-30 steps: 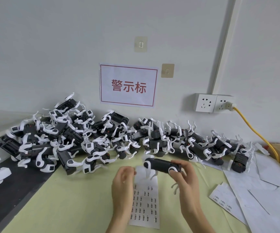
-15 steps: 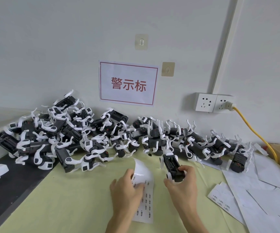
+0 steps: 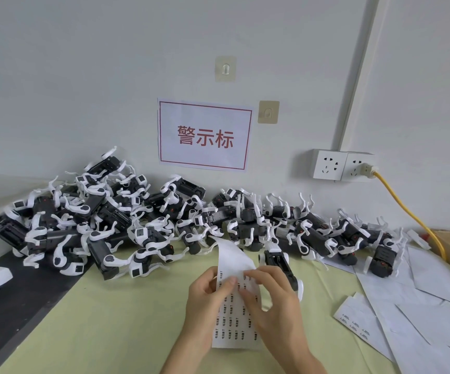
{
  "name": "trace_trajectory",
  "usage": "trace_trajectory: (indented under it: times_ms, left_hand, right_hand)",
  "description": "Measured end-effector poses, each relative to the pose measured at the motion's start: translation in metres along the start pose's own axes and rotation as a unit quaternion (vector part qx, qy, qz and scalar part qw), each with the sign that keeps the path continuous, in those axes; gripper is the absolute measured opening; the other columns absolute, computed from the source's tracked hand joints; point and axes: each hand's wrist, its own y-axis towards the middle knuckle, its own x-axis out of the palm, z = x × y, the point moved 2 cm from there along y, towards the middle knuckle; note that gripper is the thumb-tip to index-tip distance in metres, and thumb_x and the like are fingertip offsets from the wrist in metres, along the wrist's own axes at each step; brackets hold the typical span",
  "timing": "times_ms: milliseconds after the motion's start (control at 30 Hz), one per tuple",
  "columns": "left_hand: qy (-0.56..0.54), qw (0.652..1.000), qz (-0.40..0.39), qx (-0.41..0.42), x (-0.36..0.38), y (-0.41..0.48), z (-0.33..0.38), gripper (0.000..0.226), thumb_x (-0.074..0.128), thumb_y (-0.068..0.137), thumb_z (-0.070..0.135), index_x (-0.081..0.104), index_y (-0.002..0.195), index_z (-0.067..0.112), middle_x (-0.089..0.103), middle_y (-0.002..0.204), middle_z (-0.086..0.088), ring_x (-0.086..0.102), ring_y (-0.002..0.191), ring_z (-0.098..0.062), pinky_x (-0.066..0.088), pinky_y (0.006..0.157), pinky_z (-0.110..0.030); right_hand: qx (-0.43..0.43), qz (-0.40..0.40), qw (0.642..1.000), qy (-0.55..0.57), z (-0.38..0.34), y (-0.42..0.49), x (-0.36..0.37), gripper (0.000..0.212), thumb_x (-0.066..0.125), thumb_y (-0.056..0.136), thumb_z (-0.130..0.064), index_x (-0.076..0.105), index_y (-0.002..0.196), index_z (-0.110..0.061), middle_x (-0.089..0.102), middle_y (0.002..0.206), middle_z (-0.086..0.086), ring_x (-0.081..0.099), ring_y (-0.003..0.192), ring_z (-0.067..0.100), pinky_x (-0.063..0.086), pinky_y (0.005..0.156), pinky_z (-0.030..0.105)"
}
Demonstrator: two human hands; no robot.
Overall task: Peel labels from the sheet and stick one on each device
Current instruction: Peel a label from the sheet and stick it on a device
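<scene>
Together, both hands over label sheet [image 3: 234,314]: left [image 3: 207,300] pinching it, right [image 3: 269,306] flat, fingers extended.

— Where are my hands?

— Both low in the centre, forearms coming up from the bottom edge. My left hand [image 3: 207,300] has its fingers [image 3: 227,283] curled, thumb tip meeting them in a pinch.

— And the other?

— My right hand [image 3: 275,306] lies just beside it, back upward, its fingers [image 3: 256,275] reaching left until the tips touch those of the left.
</scene>
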Motion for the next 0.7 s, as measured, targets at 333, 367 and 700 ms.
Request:
trace_trajectory:
  times_ms: [333,367,700]
  left_hand:
    - [0.023,0.998,-0.044,0.046,-0.0003,-0.0012,0.0047,0.022,0.066,0.098,0.007,0.071,0.082,0.021,0.073,0.074,-0.016,0.067,0.061,-0.024,0.051,0.055,-0.028]
    - [0.026,0.997,-0.047,0.049,0.0002,-0.0016,0.0044,0.026,0.063,0.099,0.005,0.071,0.082,0.023,0.073,0.074,-0.016,0.067,0.061,-0.024,0.051,0.056,-0.028]
    - [0.035,0.995,-0.061,0.071,0.0016,-0.0036,0.0047,0.036,0.059,0.101,0.001,0.071,0.081,0.029,0.074,0.077,-0.016,0.069,0.065,-0.025,0.054,0.059,-0.031]
  right_hand:
    - [0.032,0.043,0.997,0.063,-0.0041,0.001,-0.0019,0.03,0.085,0.079,-0.01,0.072,0.091,-0.034,0.068,0.091,-0.014,0.066,0.087,0.008,0.046,0.076,0.011]
    - [0.037,0.047,0.996,0.065,-0.0033,0.0014,-0.002,0.03,0.086,0.079,-0.009,0.072,0.089,-0.034,0.068,0.089,-0.014,0.067,0.085,0.009,0.046,0.075,0.011]
    - [0.029,0.059,0.995,0.074,-0.0009,0.0019,-0.0031,0.035,0.085,0.078,-0.001,0.074,0.076,-0.034,0.071,0.076,-0.016,0.068,0.076,0.009,0.048,0.07,0.011]
